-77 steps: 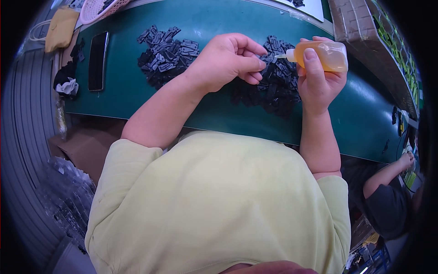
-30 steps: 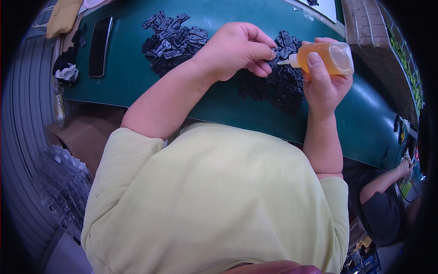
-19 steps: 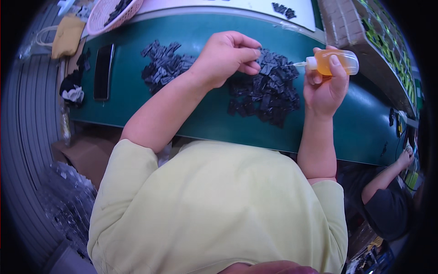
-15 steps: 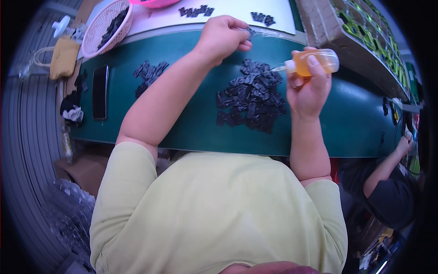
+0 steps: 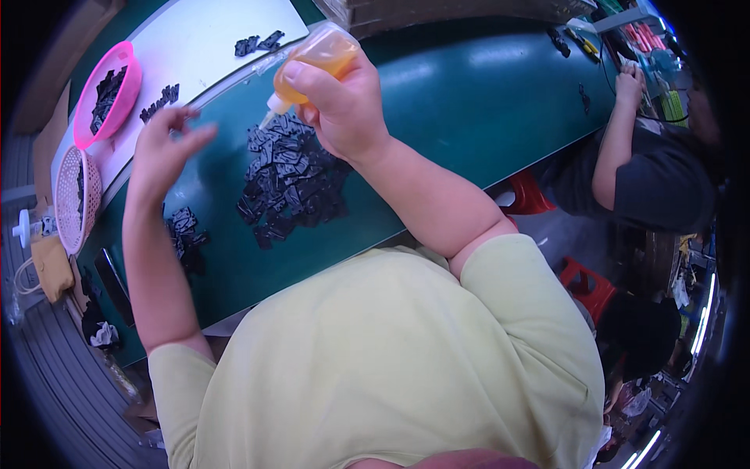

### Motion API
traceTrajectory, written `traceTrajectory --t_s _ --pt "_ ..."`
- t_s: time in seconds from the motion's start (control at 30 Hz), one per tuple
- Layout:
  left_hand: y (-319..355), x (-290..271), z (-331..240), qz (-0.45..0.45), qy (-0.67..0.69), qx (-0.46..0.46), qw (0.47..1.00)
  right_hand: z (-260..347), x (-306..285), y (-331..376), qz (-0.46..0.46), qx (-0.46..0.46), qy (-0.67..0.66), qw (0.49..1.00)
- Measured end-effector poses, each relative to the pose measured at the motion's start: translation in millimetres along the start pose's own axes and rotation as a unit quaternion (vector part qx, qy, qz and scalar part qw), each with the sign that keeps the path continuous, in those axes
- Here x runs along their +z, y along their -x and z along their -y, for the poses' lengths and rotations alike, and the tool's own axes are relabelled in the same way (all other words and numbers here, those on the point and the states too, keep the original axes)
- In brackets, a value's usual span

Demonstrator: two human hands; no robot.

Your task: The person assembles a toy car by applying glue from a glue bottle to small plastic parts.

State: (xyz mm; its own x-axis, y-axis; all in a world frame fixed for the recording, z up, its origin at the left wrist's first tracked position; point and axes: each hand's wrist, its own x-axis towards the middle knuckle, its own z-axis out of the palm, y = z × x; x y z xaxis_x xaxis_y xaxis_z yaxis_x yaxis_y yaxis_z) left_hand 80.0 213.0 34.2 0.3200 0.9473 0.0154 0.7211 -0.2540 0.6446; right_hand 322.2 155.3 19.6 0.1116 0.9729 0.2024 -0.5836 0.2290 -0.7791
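Observation:
My right hand (image 5: pixel 348 109) grips a clear squeeze bottle (image 5: pixel 324 55) of amber liquid. Its white nozzle slants down to the left, and the tip is over the top edge of a heap of small black plastic parts (image 5: pixel 293 172); whether it touches them I cannot tell. My left hand (image 5: pixel 166 147) is slightly blurred, left of the heap, with thumb and fingers apart and nothing visible in them. Just beyond its fingertips a row of black parts (image 5: pixel 160 102) lies on a white board (image 5: pixel 199 47). A smaller pile of black parts (image 5: pixel 185 234) sits beside my left forearm.
A bright pink basket (image 5: pixel 129 94) and a pale pink one (image 5: pixel 66 199), both holding black parts, stand at the left. More parts (image 5: pixel 258 44) lie on the board. A phone (image 5: pixel 115 285) rests on the green table (image 5: pixel 461 94). At right, another person (image 5: pixel 648 172) sits near red stools (image 5: pixel 586 289).
The view has swung round to the right. My left hand has gone from beside the bottle's nozzle to the row of parts, and its fingers have spread. The bottle now tilts more steeply downward.

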Motion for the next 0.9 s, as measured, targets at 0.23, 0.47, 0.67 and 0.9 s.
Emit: traceTrajectory --t_s 0.23,0.47,0.67,0.9 --pt "122.5 -13.2 37.9 0.043 -0.057 -0.036 0.997 -12.5 10.2 -3.0 0.057 -0.014 0.027 0.998" --pt "129.8 -29.2 43.0 -0.123 0.147 -0.176 0.965 -11.1 4.9 5.3 0.005 0.022 0.011 1.000" --pt "135.0 -26.3 31.0 0.004 -0.050 -0.140 0.989 -17.6 7.6 3.6 0.046 0.037 0.042 0.997" --pt "131.9 -7.9 17.4 -0.019 -0.174 -0.185 0.967 -15.1 14.8 6.2 0.021 0.034 0.046 0.998"
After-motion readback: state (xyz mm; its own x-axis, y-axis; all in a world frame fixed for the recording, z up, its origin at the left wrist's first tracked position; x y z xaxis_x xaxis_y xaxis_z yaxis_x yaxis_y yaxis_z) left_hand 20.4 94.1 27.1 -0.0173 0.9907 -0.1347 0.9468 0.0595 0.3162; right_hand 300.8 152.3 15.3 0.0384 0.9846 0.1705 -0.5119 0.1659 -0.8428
